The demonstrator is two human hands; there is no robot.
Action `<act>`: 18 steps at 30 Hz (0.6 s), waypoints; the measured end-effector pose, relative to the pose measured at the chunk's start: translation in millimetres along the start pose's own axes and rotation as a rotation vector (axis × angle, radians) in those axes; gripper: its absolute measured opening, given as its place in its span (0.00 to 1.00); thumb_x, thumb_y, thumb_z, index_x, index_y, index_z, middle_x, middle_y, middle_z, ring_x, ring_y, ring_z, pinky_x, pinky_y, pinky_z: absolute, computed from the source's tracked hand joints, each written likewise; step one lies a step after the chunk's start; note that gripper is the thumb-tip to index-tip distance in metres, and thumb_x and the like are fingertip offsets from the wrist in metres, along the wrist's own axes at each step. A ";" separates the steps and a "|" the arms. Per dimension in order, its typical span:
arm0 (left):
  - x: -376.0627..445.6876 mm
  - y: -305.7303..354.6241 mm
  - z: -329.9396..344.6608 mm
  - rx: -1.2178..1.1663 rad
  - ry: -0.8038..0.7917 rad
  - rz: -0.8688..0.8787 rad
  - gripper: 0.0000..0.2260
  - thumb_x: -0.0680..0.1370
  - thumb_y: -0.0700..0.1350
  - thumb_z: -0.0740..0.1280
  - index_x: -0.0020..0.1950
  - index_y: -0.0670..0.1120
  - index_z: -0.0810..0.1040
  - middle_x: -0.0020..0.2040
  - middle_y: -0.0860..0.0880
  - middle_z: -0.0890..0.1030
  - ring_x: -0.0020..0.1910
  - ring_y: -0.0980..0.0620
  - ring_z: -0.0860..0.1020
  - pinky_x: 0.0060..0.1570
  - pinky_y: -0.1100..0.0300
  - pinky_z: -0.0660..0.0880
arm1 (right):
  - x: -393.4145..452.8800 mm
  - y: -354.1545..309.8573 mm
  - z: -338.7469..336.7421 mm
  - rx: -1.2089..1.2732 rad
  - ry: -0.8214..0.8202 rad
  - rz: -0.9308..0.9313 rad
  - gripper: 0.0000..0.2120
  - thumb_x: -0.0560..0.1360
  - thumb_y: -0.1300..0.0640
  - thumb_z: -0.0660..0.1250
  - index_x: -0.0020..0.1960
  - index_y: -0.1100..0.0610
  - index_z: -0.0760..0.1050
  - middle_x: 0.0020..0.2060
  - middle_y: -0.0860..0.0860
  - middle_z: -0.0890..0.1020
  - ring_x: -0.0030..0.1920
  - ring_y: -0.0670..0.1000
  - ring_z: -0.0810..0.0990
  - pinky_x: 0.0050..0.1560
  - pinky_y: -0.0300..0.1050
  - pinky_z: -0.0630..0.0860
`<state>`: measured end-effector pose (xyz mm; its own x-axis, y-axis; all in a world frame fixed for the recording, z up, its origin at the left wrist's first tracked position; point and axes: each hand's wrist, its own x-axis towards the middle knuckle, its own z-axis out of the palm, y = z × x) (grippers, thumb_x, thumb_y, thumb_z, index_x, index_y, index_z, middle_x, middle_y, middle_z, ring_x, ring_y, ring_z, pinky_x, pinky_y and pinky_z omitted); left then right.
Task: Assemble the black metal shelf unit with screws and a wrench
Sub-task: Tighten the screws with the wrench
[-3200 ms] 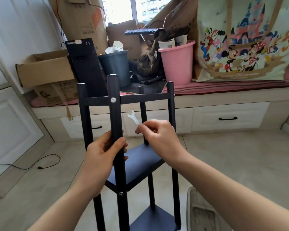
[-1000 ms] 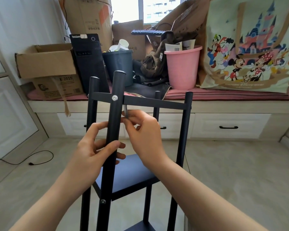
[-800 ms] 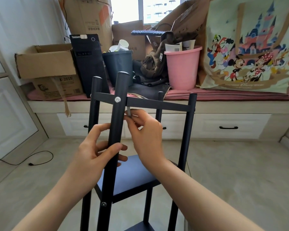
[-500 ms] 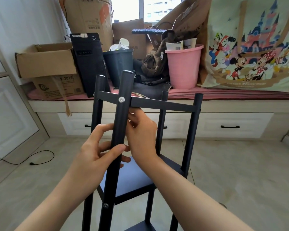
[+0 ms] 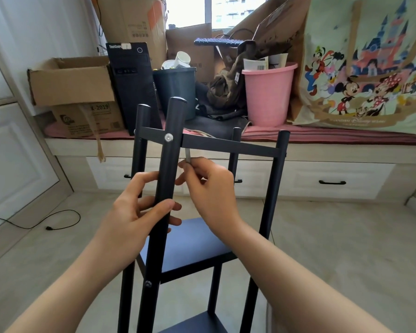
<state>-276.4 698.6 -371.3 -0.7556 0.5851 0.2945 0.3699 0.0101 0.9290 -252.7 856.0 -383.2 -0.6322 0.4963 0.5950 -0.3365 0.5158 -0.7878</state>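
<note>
The black metal shelf unit (image 5: 228, 148) stands on the floor in front of me, with four posts, a top frame and two dark shelf boards lower down. A silver screw head (image 5: 168, 137) shows on the near post at the top frame, and a second screw (image 5: 148, 283) sits lower on that post. My left hand (image 5: 139, 210) grips the near post below the top frame. My right hand (image 5: 208, 186) pinches a small silver wrench (image 5: 188, 156), whose upper end reaches up behind the top frame bar just right of the near post.
Behind the shelf runs a window bench with white drawers (image 5: 332, 181). On it stand a cardboard box (image 5: 72, 82), a black computer tower (image 5: 132, 85), a dark bin (image 5: 175, 90), a pink bucket (image 5: 269, 94) and a cartoon-print bag (image 5: 368, 68). A black cable (image 5: 46, 224) lies on the floor at left.
My right hand brought the wrench from open air in to behind the top frame beside the near post, and has just worked it there. My left hand kept its grip on the post.
</note>
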 end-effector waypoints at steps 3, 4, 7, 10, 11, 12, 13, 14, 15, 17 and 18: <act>-0.8 -0.3 -0.7 0.006 0.002 0.007 0.17 0.74 0.49 0.68 0.62 0.60 0.72 0.46 0.47 0.87 0.42 0.46 0.86 0.44 0.58 0.83 | -3.2 -3.9 -2.7 -0.022 -0.041 -0.020 0.08 0.80 0.61 0.64 0.50 0.60 0.82 0.33 0.47 0.84 0.36 0.42 0.82 0.38 0.28 0.71; -1.1 -0.2 -0.6 0.009 0.003 0.011 0.18 0.73 0.50 0.68 0.61 0.61 0.72 0.46 0.48 0.87 0.42 0.46 0.86 0.43 0.59 0.83 | -4.0 -4.9 -3.4 -0.027 -0.051 -0.021 0.08 0.80 0.61 0.64 0.50 0.60 0.82 0.34 0.47 0.84 0.36 0.42 0.82 0.38 0.28 0.71; -1.5 -0.7 -0.5 0.022 0.011 0.029 0.18 0.71 0.53 0.68 0.60 0.64 0.72 0.46 0.49 0.87 0.41 0.47 0.86 0.42 0.62 0.82 | -4.2 -7.5 -5.4 -0.028 -0.068 -0.002 0.09 0.80 0.60 0.64 0.51 0.60 0.83 0.33 0.47 0.84 0.36 0.42 0.82 0.37 0.29 0.71; -1.9 -1.1 -0.7 0.047 0.012 0.061 0.16 0.71 0.55 0.68 0.56 0.71 0.73 0.45 0.50 0.87 0.40 0.48 0.86 0.45 0.62 0.82 | -3.3 -10.2 -7.4 -0.059 -0.058 -0.012 0.09 0.80 0.58 0.65 0.50 0.58 0.83 0.33 0.47 0.84 0.35 0.42 0.81 0.37 0.30 0.70; -2.0 -1.2 -0.6 0.055 0.010 0.070 0.16 0.70 0.56 0.68 0.54 0.73 0.73 0.45 0.50 0.87 0.40 0.48 0.86 0.46 0.62 0.82 | -2.8 -10.9 -7.8 -0.081 -0.054 -0.024 0.09 0.80 0.58 0.65 0.50 0.58 0.83 0.34 0.47 0.84 0.35 0.43 0.81 0.37 0.30 0.71; -1.8 -1.3 -0.3 0.062 0.009 0.078 0.16 0.70 0.56 0.68 0.53 0.75 0.73 0.45 0.51 0.87 0.40 0.48 0.86 0.47 0.62 0.82 | -2.4 -11.2 -7.8 -0.105 -0.052 -0.037 0.09 0.80 0.57 0.65 0.50 0.58 0.83 0.34 0.47 0.84 0.36 0.43 0.81 0.38 0.32 0.72; -1.4 -1.7 -0.2 0.069 0.009 0.084 0.16 0.70 0.57 0.68 0.52 0.75 0.73 0.45 0.51 0.87 0.39 0.48 0.86 0.48 0.62 0.82 | -1.7 -11.0 -7.6 -0.130 -0.047 -0.048 0.09 0.80 0.57 0.65 0.50 0.58 0.83 0.35 0.47 0.85 0.38 0.44 0.81 0.40 0.36 0.75; -0.9 -2.4 0.0 0.076 0.010 0.089 0.16 0.70 0.57 0.68 0.54 0.74 0.72 0.45 0.51 0.87 0.39 0.48 0.86 0.49 0.61 0.82 | -1.0 -10.3 -7.2 -0.156 -0.041 -0.057 0.08 0.80 0.56 0.66 0.51 0.58 0.83 0.37 0.47 0.85 0.39 0.46 0.81 0.42 0.41 0.76; -0.4 -3.2 0.2 0.081 0.011 0.092 0.17 0.70 0.57 0.68 0.56 0.72 0.72 0.45 0.51 0.87 0.39 0.48 0.86 0.49 0.60 0.82 | -0.4 -9.1 -6.6 -0.185 -0.032 -0.068 0.08 0.80 0.56 0.66 0.51 0.57 0.83 0.38 0.47 0.85 0.41 0.48 0.81 0.44 0.45 0.76; 0.2 -4.7 0.5 0.094 0.010 0.097 0.18 0.70 0.57 0.68 0.59 0.69 0.72 0.46 0.51 0.86 0.40 0.48 0.86 0.48 0.60 0.83 | 0.3 -6.4 -5.4 -0.243 0.000 -0.107 0.08 0.79 0.57 0.67 0.52 0.57 0.84 0.39 0.48 0.85 0.41 0.49 0.78 0.44 0.45 0.74; 0.3 -5.1 0.9 0.099 0.009 0.100 0.18 0.71 0.56 0.68 0.59 0.69 0.71 0.46 0.51 0.86 0.40 0.49 0.86 0.48 0.60 0.82 | 0.5 -5.2 -4.7 -0.263 0.025 -0.129 0.07 0.79 0.57 0.67 0.51 0.57 0.84 0.39 0.49 0.85 0.41 0.49 0.77 0.43 0.42 0.73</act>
<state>-278.0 699.5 -376.1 -0.7168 0.5798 0.3873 0.4950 0.0319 0.8683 -248.0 856.9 -378.0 -0.5776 0.4297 0.6941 -0.2184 0.7379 -0.6386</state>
